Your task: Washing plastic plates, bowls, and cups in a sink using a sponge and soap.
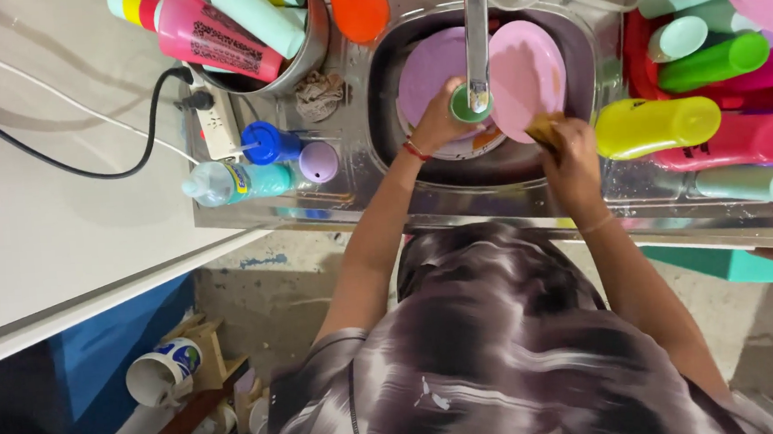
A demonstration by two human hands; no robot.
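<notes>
1. The pink plate stands tilted on edge in the steel sink, just right of the tap, leaning beside a purple plate that lies behind it

2. The left hand reaches under the tap spout, fingers curled shut around the plates' lower edge near a small green cup; which plate it grips I cannot tell

3. The right hand is closed on a yellowish sponge, pressed to the lower right rim of the pink plate

4. Judged by its look, the plate is thin moulded plastic: light, fairly stiff, unlikely to break if it drops, but likely slick where it is wet and soapy

5. Best hold is a pinch at the rim, thumb on one face and fingers on the other, opposite the spot being scrubbed, so the plate does not spin or slide away

6. On the right of the sink a rack carries plastic tumblers, among them a yellow one and a green one; on the worktop side to the left are a blue-capped bottle and a metal pot of more tumblers
</notes>
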